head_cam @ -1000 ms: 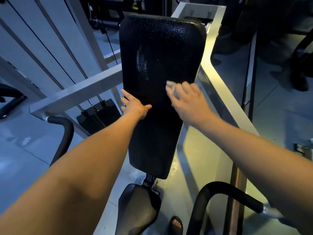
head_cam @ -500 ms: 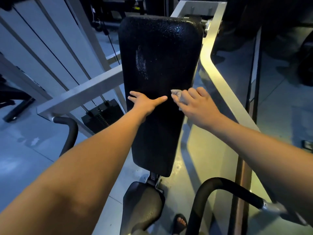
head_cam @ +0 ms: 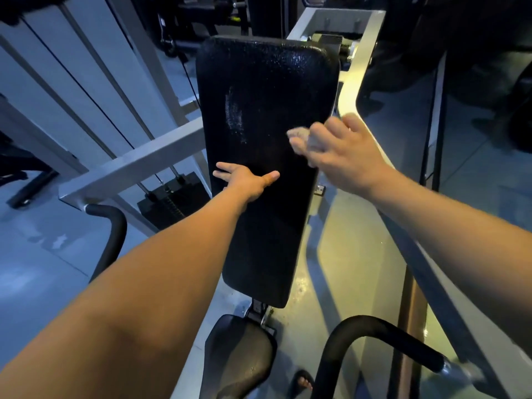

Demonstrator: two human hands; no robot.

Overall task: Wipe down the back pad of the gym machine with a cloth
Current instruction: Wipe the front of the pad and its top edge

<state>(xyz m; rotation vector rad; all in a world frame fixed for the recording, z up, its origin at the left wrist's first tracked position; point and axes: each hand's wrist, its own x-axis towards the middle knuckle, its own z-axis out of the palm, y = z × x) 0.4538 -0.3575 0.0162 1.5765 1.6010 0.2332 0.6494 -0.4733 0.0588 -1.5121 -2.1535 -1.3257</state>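
The black pad (head_cam: 264,156) stands at the frame's centre, running from 12 down to 6 o'clock. The right hand (head_cam: 342,151), at about 2 o'clock from centre, is clenched around a small pale cloth (head_cam: 302,136), its grip curled so only a crumpled end shows past the fingers, pressed on the pad's right half. The left hand (head_cam: 247,180) lies flat and released, fingers spread, thumb out toward 3 o'clock, palm on the pad's left edge. A pale streak (head_cam: 234,119) marks the pad at 11 o'clock. The seat (head_cam: 239,358) sits below at 6.
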